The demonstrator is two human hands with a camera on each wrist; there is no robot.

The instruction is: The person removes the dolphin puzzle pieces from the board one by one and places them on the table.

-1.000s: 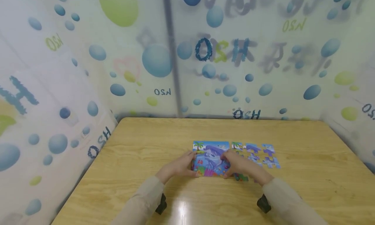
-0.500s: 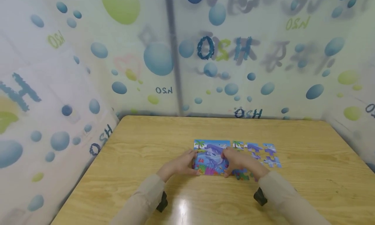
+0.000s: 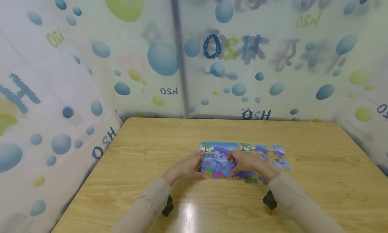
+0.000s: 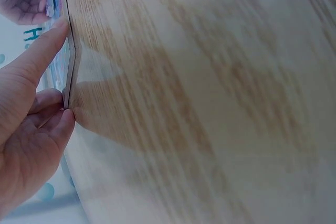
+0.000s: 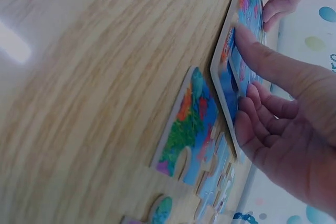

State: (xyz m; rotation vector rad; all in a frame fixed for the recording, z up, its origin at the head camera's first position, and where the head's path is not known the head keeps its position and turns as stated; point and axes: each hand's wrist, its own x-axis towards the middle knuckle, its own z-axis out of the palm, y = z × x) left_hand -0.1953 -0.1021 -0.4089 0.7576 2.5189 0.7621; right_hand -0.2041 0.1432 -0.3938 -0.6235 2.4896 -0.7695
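A rectangular dolphin jigsaw puzzle (image 3: 216,155) lies flat on the table, its picture side up. At its left edge my left hand (image 3: 186,165) grips the border, thumb near the front corner. The left wrist view shows this thumb and the fingers (image 4: 55,129) around the thin edge. My right hand (image 3: 244,161) is at the right edge, fingers curled. In the right wrist view, its thumb and fingers (image 5: 254,124) hold the edge of a thin raised layer on the puzzle board (image 5: 223,85); whether that layer is one piece or several is unclear.
Several loose puzzle pieces (image 3: 279,157) lie in rows right of the board, some partly under my right forearm. One piece (image 5: 186,124) with green and orange print sits beside the board. The wooden table (image 3: 151,138) meets a bubble-patterned wall (image 3: 133,57) behind.
My right hand has shifted slightly, its fingertips now closer together over the puzzle's right part. My left hand keeps its place at the left edge.
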